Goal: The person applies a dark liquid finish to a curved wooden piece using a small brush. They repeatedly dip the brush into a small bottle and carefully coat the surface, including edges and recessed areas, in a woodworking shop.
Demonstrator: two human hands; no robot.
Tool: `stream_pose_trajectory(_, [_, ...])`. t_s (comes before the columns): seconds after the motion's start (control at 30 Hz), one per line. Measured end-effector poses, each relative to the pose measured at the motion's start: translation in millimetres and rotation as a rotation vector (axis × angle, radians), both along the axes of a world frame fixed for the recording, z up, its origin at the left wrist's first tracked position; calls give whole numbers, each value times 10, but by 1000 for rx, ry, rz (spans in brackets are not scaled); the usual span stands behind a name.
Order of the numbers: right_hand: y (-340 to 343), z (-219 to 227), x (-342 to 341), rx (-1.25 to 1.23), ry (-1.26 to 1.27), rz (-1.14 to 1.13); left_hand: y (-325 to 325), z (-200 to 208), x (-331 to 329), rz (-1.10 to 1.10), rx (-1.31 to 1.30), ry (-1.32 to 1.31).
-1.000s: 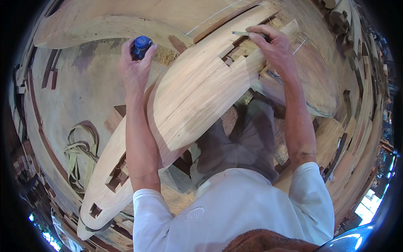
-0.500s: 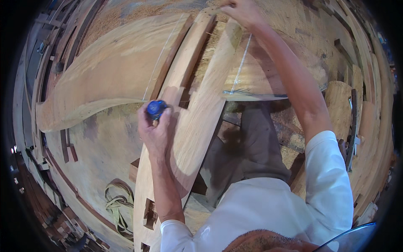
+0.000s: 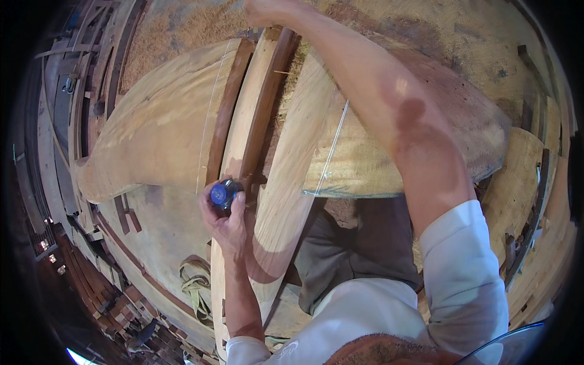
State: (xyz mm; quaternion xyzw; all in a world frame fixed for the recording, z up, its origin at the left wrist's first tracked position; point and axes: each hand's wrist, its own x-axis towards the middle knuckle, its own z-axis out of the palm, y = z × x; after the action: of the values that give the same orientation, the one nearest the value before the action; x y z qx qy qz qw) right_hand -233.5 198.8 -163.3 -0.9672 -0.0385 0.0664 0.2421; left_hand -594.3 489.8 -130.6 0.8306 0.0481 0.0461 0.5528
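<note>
We are holding a blue-topped object (image 3: 222,193) near a long, slotted timber (image 3: 299,137).
Our left hand (image 3: 226,222) is pinching it between thumb and fingers, by the timber's left edge; our right hand (image 3: 264,11) is showing at the timber's far end, cut off by the frame, so we cannot tell its grip. A broad, white-lined board (image 3: 158,115) is lying left of the timber.

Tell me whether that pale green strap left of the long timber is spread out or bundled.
Bundled: the pale green strap lies in a loose heap, its bands looping and crossing over one another.
</note>
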Motion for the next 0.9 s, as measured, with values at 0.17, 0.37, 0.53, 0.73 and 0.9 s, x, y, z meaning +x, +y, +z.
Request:
stream_pose_trajectory(0.17, [7, -93, 204, -61, 143, -15, 10, -71, 49, -17, 1, -7])
stream_pose_trajectory(0.37, [79, -151, -151, -31, -193, -110, 84, -73, 44, -26, 73, -34])
stream_pose_trajectory(0.53, [20, -158, -128, 34, -91, 56, 112, -82, -13, 4, 39, -21])
stream_pose_trajectory(0.73, [-89, -339, 17, 85, -108, 145, 49, -27, 12, 16, 55, 17])
stream_pose_trajectory(0.9, [-199, -475, 138, 179, -144, 191, 56, -49, 16, 7, 36, -16])
